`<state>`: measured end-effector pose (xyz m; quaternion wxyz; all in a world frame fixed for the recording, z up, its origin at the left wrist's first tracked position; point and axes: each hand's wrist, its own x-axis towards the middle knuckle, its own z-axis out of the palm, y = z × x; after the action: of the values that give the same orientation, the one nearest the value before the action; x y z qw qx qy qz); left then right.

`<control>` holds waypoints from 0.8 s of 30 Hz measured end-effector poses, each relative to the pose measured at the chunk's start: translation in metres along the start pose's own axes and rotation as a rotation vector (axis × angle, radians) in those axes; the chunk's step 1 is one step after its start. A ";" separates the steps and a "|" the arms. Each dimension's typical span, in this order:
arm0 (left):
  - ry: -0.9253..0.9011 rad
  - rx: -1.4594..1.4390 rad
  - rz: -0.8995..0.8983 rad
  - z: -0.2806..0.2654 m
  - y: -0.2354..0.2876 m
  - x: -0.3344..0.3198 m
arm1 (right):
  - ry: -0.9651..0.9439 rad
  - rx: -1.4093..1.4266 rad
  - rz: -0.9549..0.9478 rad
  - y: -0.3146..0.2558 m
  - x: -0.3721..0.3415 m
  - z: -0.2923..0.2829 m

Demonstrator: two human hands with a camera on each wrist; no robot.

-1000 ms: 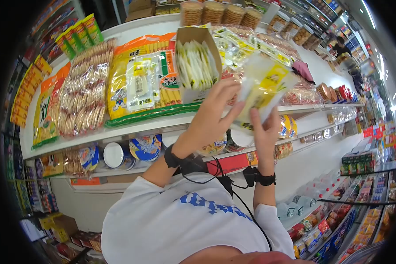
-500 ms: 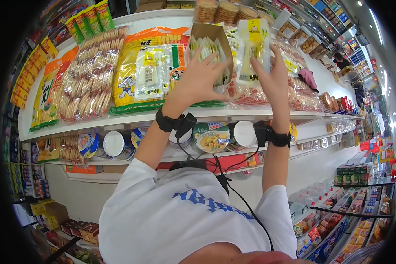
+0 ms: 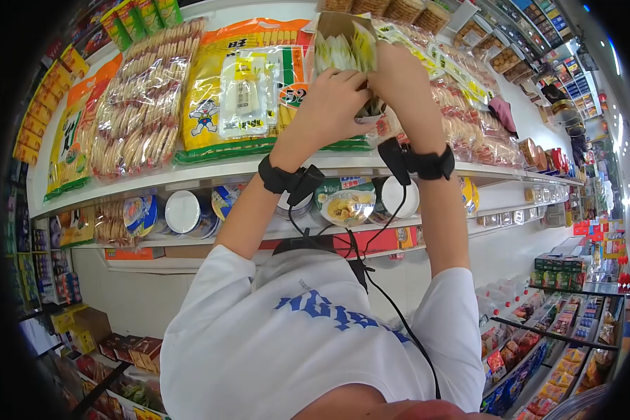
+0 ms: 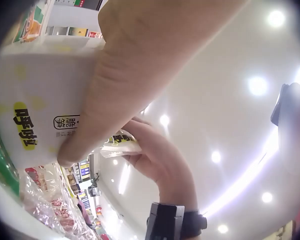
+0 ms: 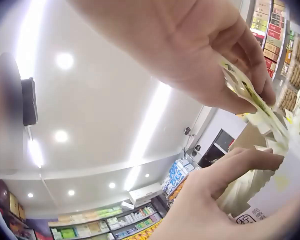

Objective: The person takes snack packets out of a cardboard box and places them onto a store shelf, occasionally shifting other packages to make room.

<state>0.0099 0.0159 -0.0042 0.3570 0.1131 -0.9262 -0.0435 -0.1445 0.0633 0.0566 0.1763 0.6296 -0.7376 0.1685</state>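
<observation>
An open cardboard box point(image 3: 326, 52) of upright white and yellow packets point(image 3: 346, 50) stands at the shelf's front edge. My left hand point(image 3: 332, 108) grips its near side; in the left wrist view the thumb lies along the white printed face point(image 4: 35, 100). In the right wrist view my left hand point(image 5: 205, 195) has its fingers over the box's edge, against packets. My right hand point(image 3: 402, 80) is at the box's right side, and in the right wrist view this hand point(image 5: 190, 55) pinches a packet point(image 5: 250, 95) above the opening. Its fingertips are hidden in the head view.
Left of the box, a flat packet point(image 3: 245, 98) lies on a large yellow bag point(image 3: 206, 105), beside bagged round crackers point(image 3: 136, 105). Bagged snacks point(image 3: 462, 126) lie to the right, cracker jars point(image 3: 402, 10) behind. Tubs point(image 3: 346, 203) stand on the shelf below.
My right hand has brought its packet from the right of the box to the opening. My left hand, spread above the box half a second ago, has closed on its near side.
</observation>
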 end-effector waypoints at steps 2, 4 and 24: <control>0.038 -0.006 -0.004 0.002 0.000 -0.001 | -0.038 -0.017 0.026 -0.004 0.010 0.009; 0.060 -0.019 -0.003 0.002 -0.001 -0.002 | -0.017 0.000 0.037 -0.003 0.017 0.019; 0.119 -0.020 0.024 0.005 -0.004 -0.003 | -0.090 0.087 -0.124 0.022 0.009 0.031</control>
<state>0.0094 0.0125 -0.0104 0.4131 0.1009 -0.9041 -0.0415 -0.1694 0.0448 0.0331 0.1255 0.6880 -0.6965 0.1606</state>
